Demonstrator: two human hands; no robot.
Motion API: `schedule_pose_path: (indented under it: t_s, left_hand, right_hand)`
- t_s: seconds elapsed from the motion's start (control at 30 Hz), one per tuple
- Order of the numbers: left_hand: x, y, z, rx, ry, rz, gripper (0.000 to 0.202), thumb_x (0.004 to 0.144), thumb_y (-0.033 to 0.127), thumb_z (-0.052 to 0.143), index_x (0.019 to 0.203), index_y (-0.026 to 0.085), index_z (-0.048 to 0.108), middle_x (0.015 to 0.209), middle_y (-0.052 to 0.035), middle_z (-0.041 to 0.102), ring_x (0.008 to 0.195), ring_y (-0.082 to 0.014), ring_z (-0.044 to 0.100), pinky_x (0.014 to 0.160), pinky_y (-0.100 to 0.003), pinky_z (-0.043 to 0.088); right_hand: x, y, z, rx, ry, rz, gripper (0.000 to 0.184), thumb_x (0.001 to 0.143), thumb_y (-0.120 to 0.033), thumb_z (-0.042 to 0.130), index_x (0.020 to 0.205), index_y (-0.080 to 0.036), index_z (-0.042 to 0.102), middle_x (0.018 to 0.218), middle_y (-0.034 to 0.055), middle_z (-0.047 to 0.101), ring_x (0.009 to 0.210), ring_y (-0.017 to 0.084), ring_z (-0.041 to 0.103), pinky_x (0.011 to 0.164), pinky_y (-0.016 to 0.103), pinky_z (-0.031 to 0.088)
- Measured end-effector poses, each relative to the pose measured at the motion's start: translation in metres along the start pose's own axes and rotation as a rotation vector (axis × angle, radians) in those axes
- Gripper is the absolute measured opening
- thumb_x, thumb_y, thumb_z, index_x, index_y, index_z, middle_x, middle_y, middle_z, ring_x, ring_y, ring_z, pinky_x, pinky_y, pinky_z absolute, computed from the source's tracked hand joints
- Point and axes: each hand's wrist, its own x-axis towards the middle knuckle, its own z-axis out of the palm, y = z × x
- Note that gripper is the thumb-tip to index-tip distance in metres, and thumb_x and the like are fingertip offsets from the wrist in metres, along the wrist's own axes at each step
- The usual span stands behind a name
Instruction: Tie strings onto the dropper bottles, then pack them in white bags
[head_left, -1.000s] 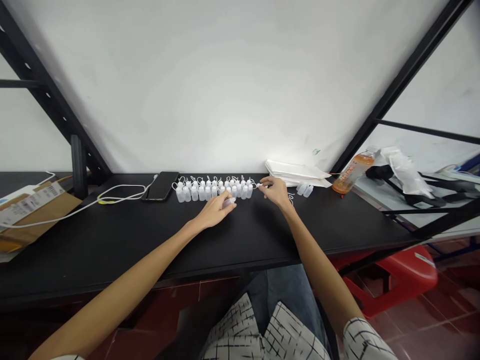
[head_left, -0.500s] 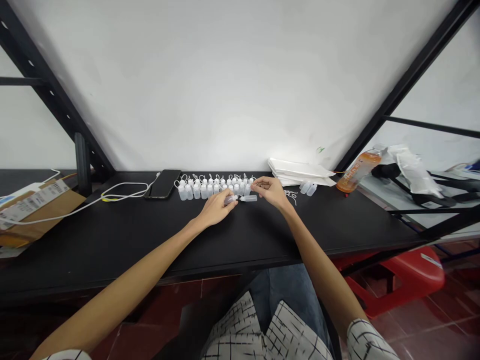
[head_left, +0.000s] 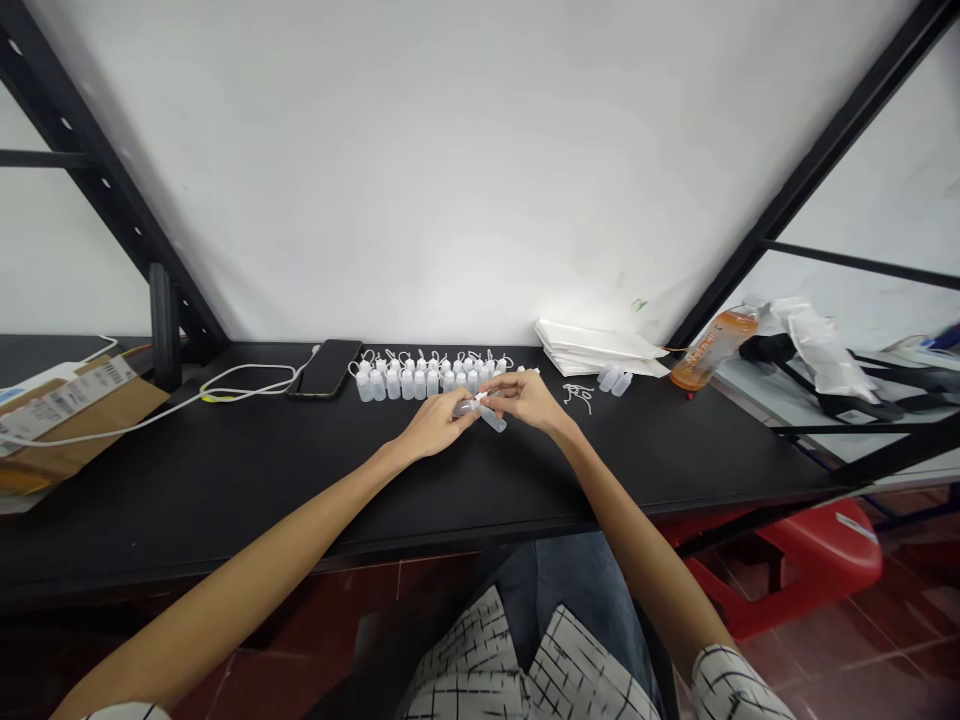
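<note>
Now your left hand and right hand pinch a small plastic dropper bottle between them, swung from level to slanting down below your right hand, with rows of matching bottles just beyond both hands.

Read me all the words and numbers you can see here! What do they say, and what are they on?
Nothing here can be read for sure.
Orange drink bottle: white label lettering, too blurred to read.
Cardboard box: white barcode label, too small to read.
Red plastic stool: white sticker, too blurred to read.
Small plastic bottle: no print can be made out.
</note>
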Motion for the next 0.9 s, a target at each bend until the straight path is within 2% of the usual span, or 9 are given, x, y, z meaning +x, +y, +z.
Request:
schedule_pose_path:
  t_s: [0.17,0.53,0.63,0.73,0.9]
  left_hand:
    - [-0.0007,0.0029,-0.0017,-0.047,0.018,-0.010,0.028,0.089,0.043,0.050,0.089,0.017,0.060,0.072,-0.0001,0.060,0.063,-0.0156,0.051,0.060,-0.026,0.036]
    - [-0.0006,0.0022,-0.0015,0.022,0.022,0.009,0.024,0.087,0.037,0.050,0.079,0.016,0.061,0.075,-0.0037,0.061,0.067,-0.0178,0.053,0.062,-0.029,0.038]
    - [-0.0008,0.0029,-0.0014,0.028,0.014,0.022,0.023,0.086,0.036,0.051,0.077,0.017,0.059,0.073,-0.0033,0.059,0.066,-0.0179,0.052,0.063,-0.029,0.037]
    - [-0.0013,0.0045,-0.0018,0.026,0.006,0.034,0.023,0.086,0.034,0.051,0.072,0.017,0.056,0.069,-0.0023,0.056,0.064,-0.0176,0.051,0.062,-0.029,0.037]
    - [-0.0014,0.0051,-0.0017,0.026,0.017,0.065,0.022,0.088,0.032,0.051,0.071,0.017,0.054,0.069,-0.0021,0.055,0.063,-0.0165,0.049,0.062,-0.028,0.035]
  right_hand:
    - [-0.0011,0.0021,0.0005,-0.034,-0.028,0.018,0.037,0.070,-0.040,0.075,0.091,-0.010,0.074,0.053,0.0002,0.062,0.040,0.007,0.043,0.040,0.021,0.033]
    - [-0.0014,0.0065,0.0027,-0.019,-0.052,-0.008,0.039,0.068,-0.046,0.077,0.085,-0.012,0.072,0.061,0.0018,0.063,0.046,0.009,0.051,0.038,0.020,0.038]
    - [-0.0020,0.0074,0.0024,-0.036,-0.109,-0.006,0.037,0.073,-0.049,0.073,0.080,-0.012,0.070,0.061,0.0020,0.063,0.047,0.010,0.052,0.039,0.020,0.038]
    - [-0.0024,0.0080,0.0033,-0.083,-0.146,-0.012,0.040,0.080,-0.052,0.065,0.067,-0.014,0.064,0.058,0.0013,0.060,0.047,0.010,0.053,0.041,0.020,0.038]
    - [-0.0020,0.0081,0.0079,-0.222,-0.088,-0.073,0.047,0.088,-0.052,0.055,0.058,-0.016,0.056,0.051,-0.0015,0.053,0.046,0.009,0.049,0.049,0.021,0.039]
